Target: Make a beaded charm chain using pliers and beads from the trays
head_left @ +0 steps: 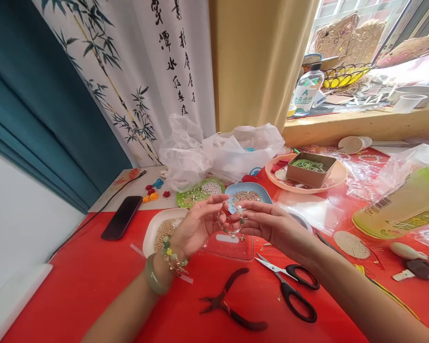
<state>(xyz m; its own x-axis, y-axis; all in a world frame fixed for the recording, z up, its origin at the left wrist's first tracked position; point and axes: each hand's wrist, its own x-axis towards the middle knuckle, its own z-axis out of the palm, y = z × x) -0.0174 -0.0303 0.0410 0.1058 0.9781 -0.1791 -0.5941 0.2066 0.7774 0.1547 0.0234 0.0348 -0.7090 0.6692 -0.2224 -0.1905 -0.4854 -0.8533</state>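
Both my hands meet above the red table (93, 276), pinching a small beaded strand (230, 224) of green and pearl beads between them. My left hand (196, 224), with a jade bangle and bead bracelet on the wrist, has its fingers curled onto the strand's left end. My right hand (268, 224) pinches the right end. Below them lies a clear plastic tray (232, 247). A white dish of gold beads (162, 228), a green dish (196, 193) and a blue dish (248, 193) of beads stand just behind.
Dark pliers (232, 307) and black-handled scissors (293, 286) lie in front of me. A black phone (121, 216) lies left. Plastic bags (221, 152), a pink plate with a tin box (309, 169) and a green bottle (403, 202) stand behind and right. A cluttered window ledge is beyond.
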